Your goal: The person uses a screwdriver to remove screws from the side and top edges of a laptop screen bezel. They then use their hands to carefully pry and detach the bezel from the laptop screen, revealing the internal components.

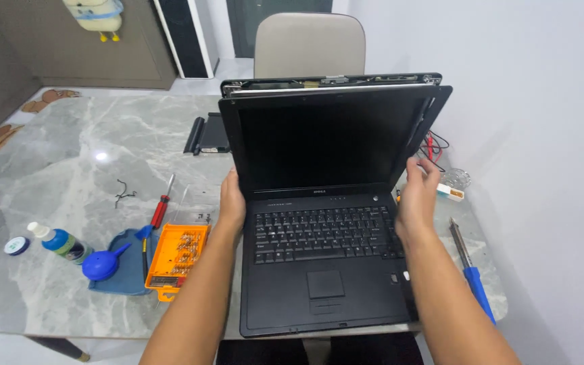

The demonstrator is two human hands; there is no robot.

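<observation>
Head view: black, boxy laptop computer [326, 230] lies open at the near edge of the grey marble table [69, 176], its long axis running side to side.
Left hand [232, 203]: gripping the hinge corner on its side.
Right hand [416, 196]: fingers spread, against the opposite corner.
Loosened black screen bezel [326, 138]: straight ahead, between both hands, equally near each.
Beside: orange screwdriver-bit case [177, 255].

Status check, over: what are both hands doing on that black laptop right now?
Left hand grips the screen bezel's left edge, right hand open at its right edge. Bezel lifted off the lid behind. Orange bit case beside the laptop, clear.
</observation>
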